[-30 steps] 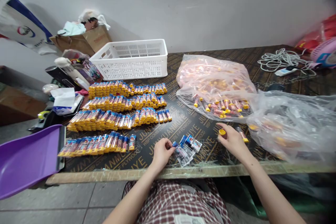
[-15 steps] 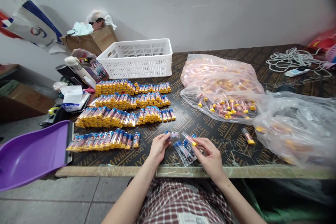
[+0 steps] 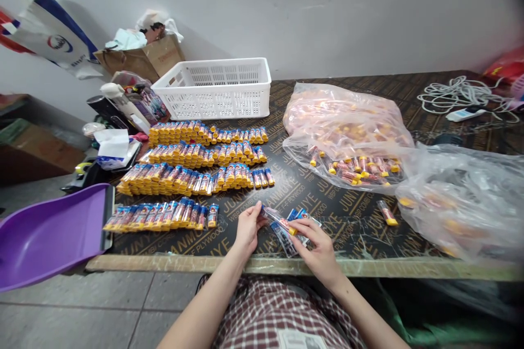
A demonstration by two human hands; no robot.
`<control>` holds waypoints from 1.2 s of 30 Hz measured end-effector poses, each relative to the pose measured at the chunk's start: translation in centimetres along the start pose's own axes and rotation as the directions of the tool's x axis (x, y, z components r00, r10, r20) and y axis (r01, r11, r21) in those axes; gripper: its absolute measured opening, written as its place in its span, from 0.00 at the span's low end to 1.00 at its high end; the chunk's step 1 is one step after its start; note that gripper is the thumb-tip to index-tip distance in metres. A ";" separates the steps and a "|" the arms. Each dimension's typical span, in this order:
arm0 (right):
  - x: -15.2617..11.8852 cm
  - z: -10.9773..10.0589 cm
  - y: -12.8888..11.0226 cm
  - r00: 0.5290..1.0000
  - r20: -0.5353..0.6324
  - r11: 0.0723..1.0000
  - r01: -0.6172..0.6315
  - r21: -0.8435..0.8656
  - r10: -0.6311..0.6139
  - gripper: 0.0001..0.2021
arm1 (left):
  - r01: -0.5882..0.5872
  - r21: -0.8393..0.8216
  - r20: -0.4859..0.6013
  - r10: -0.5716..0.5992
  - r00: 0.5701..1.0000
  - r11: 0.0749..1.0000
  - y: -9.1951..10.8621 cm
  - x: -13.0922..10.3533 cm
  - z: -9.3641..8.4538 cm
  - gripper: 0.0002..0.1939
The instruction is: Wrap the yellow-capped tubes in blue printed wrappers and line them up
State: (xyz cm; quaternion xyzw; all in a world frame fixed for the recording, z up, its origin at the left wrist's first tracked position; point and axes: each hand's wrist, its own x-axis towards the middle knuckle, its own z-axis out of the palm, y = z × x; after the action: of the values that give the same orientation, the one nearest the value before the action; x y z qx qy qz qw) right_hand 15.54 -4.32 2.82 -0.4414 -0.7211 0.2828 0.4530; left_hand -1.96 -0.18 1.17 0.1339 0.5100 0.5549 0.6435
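Note:
My left hand [image 3: 247, 230] is closed on a small clear plastic sleeve [image 3: 270, 212] with a blue end. My right hand [image 3: 318, 246] pinches a small red-printed tube [image 3: 284, 223] by its yellow end. The tube's other end meets the sleeve; how far inside it lies I cannot tell. Under and behind the right hand, flat clear sleeves with blue printed tops [image 3: 303, 214] lie in a loose pile on the dark table. Left of my hands, packed yellow-ended tubes [image 3: 164, 217] are lined up in several rows, some stacked.
A large clear bag [image 3: 346, 114] of tubes lies open at the back right, beside another plastic bag [image 3: 462, 202]. One loose tube [image 3: 387, 212] lies nearer. A white basket [image 3: 221, 99] stands behind the rows. A purple dustpan [image 3: 53, 234] juts past the left edge.
The tube in my right hand has moved left and down to meet the sleeve in my left hand. Both hands are now closer together.

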 end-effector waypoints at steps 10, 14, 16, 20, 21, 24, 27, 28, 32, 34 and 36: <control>0.7 0.5 1.6 0.993 0.095 0.995 0.080 -0.066 -0.073 0.34 | 0.055 0.167 0.283 -0.101 0.954 0.984 1.1 -2.5 1.2 0.22; 1.6 0.0 1.4 0.973 0.207 0.995 0.095 0.025 -0.098 0.42 | 0.112 0.279 0.381 -0.217 0.899 0.954 1.0 -3.6 1.4 0.19; 1.8 -0.2 1.2 0.959 0.265 0.992 0.082 0.098 -0.105 0.43 | 0.127 0.294 0.403 -0.244 0.882 0.947 0.9 -3.8 1.4 0.19; 1.8 -0.4 1.1 0.942 0.316 0.986 0.069 0.153 -0.115 0.42 | 0.142 0.292 0.425 -0.261 0.867 0.946 0.7 -4.0 1.4 0.19; 1.7 -0.3 1.1 0.942 0.315 0.985 0.065 0.160 -0.113 0.42 | 0.140 0.289 0.425 -0.258 0.868 0.947 0.7 -4.0 1.5 0.19; 1.5 -0.2 1.3 0.947 0.305 0.982 0.041 0.185 -0.097 0.42 | 0.130 0.287 0.415 -0.245 0.876 0.949 0.8 -4.2 1.6 0.20; 1.3 -0.1 1.5 0.953 0.294 0.978 0.008 0.210 -0.071 0.42 | 0.124 0.293 0.402 -0.240 0.883 0.948 0.9 -4.3 1.8 0.20; 1.3 -0.1 1.5 0.954 0.291 0.976 -0.001 0.219 -0.064 0.42 | 0.124 0.296 0.400 -0.240 0.885 0.947 0.9 -4.3 1.8 0.20; 1.5 0.0 1.4 0.955 0.291 0.966 -0.028 0.257 -0.050 0.42 | 0.118 0.304 0.398 -0.238 0.886 0.946 0.8 -4.2 1.6 0.20; 1.4 0.1 1.2 0.955 0.291 0.961 -0.034 0.273 -0.049 0.42 | 0.114 0.306 0.402 -0.236 0.885 0.945 0.8 -4.2 1.6 0.20; 1.4 0.2 1.1 0.957 0.288 0.958 -0.038 0.284 -0.047 0.42 | 0.110 0.304 0.408 -0.233 0.883 0.946 0.8 -4.2 1.5 0.20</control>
State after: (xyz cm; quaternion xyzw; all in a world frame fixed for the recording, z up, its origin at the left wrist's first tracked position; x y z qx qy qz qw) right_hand 15.51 -2.59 2.46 -0.3230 -0.7324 0.4450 0.4015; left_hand -0.62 -2.87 4.54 0.2965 0.4330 0.3753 0.7640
